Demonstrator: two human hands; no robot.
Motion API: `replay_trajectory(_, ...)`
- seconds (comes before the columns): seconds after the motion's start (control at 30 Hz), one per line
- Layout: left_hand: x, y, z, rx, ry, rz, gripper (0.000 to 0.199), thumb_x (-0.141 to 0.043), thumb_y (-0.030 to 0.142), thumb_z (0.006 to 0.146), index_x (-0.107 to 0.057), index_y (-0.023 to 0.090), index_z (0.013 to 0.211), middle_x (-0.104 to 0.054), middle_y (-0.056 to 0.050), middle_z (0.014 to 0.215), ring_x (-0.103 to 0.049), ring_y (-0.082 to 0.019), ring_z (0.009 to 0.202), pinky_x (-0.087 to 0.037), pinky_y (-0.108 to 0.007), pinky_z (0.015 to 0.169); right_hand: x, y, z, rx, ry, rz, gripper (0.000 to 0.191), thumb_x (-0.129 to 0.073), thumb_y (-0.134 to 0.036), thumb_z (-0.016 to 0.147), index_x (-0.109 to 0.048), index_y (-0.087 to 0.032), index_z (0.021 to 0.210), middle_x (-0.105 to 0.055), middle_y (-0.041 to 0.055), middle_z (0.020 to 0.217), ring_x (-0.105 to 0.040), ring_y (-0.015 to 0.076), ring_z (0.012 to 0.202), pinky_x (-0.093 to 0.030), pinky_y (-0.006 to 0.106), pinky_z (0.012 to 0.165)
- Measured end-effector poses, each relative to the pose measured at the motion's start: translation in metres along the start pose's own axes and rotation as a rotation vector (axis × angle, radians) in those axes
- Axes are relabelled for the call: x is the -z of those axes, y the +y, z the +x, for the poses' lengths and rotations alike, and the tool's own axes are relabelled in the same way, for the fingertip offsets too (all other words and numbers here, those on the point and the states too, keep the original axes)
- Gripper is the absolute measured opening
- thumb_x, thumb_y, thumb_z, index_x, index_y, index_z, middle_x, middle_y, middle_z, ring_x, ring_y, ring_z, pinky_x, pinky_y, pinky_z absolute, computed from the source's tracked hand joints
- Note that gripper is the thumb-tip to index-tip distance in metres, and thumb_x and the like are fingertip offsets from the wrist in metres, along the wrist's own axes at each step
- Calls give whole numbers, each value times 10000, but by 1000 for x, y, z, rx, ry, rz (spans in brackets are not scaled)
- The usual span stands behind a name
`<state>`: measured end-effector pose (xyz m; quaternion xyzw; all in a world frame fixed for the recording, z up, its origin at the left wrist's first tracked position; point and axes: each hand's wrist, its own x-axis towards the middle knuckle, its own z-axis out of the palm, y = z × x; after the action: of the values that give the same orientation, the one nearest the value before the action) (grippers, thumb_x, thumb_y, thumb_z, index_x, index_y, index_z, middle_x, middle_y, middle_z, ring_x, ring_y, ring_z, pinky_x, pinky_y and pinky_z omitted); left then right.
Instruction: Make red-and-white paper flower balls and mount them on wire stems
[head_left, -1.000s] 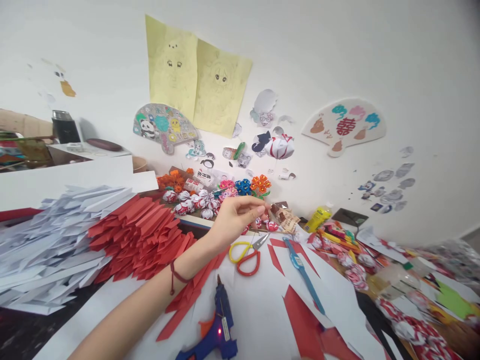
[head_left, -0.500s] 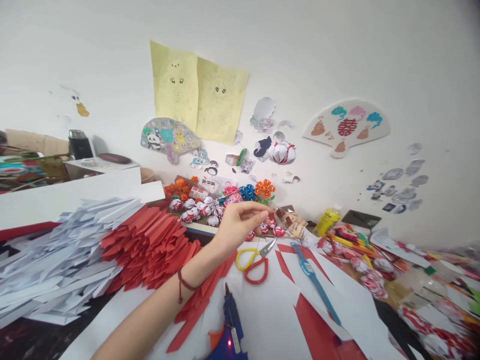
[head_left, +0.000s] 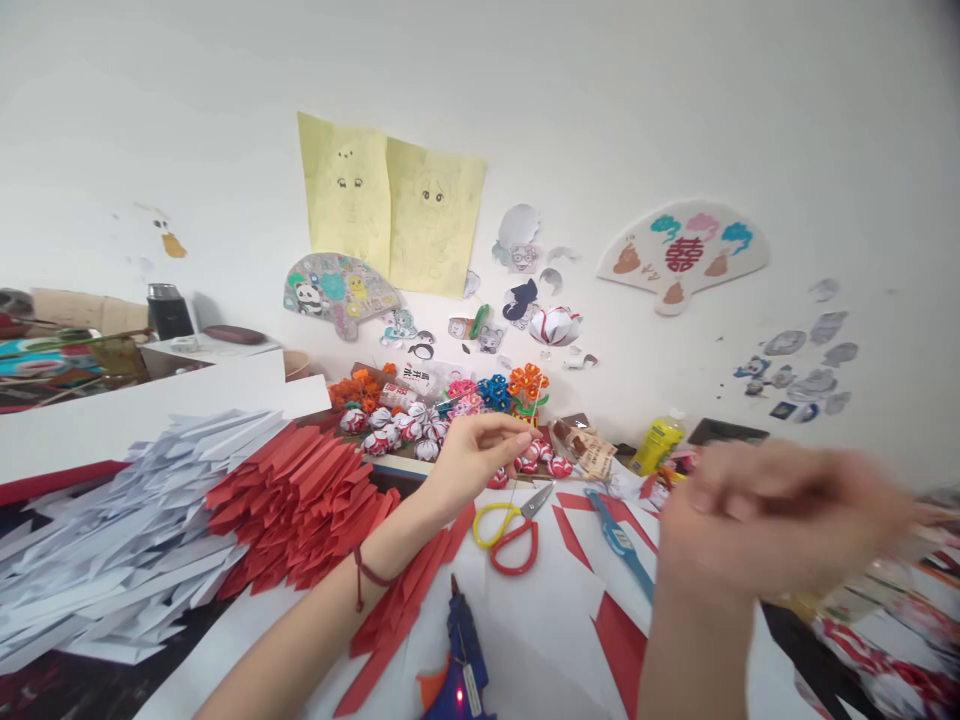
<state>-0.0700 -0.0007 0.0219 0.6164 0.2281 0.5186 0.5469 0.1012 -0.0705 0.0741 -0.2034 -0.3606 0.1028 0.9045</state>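
Observation:
My left hand (head_left: 484,455), a red cord on its wrist, is raised above the scissors, thumb and fingertips pinched together on a very thin pale thread. My right hand (head_left: 780,510) is up at the right, blurred, its fingers curled in; what it holds, if anything, cannot be made out. Below my left hand lie scissors (head_left: 512,538) with one yellow and one red handle. A blue glue gun (head_left: 465,650) with a lit red light is at the bottom centre. A blue watch-like strap (head_left: 621,540) lies between the hands.
Stacks of folded white paper (head_left: 142,530) and red paper (head_left: 300,500) fill the left. Red-and-white paper balls (head_left: 405,428) and small flowers (head_left: 491,390) stand at the back. A yellow bottle (head_left: 657,443) is near the wall. Red paper (head_left: 621,640) lies on the white sheet.
My right hand has come into view at the right, over the craft items there. My left hand keeps its pinch in nearly the same place. The camera view has shifted slightly.

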Motion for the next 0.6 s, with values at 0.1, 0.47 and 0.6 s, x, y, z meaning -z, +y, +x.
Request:
replay_trajectory(0.1,1,3,-1,3,-18,45,260,-741,366,805,-751,130,912,-690,-29,713,-563,-81,504,-414,-179,460,-15,26,8,-152,-22,21,346,-557,-210,781,-423,-179,464,-331,-76,422,-229,33,316,-129,206,325)
replay_trajectory(0.47,0,5,-3,-5,-57,110,280,-729,394,817,-740,134,919,-694,-32,724,-555,-88,517,-421,-201,490,-3,69,26,-621,-389,323,447,-413,-650,892,-592,-376,1196,-604,3,1349,-560,210,1267,-450,480,1055)
replay_trajectory(0.6,-6,7,-7,-44,-50,85,262,-683,398,864,-671,139,902,-692,-20,720,-574,-93,547,-431,-206,523,-4,65,25,-608,-443,357,486,-363,-705,888,-581,-419,1215,-526,-29,1455,-451,221,1387,-379,558,1106)
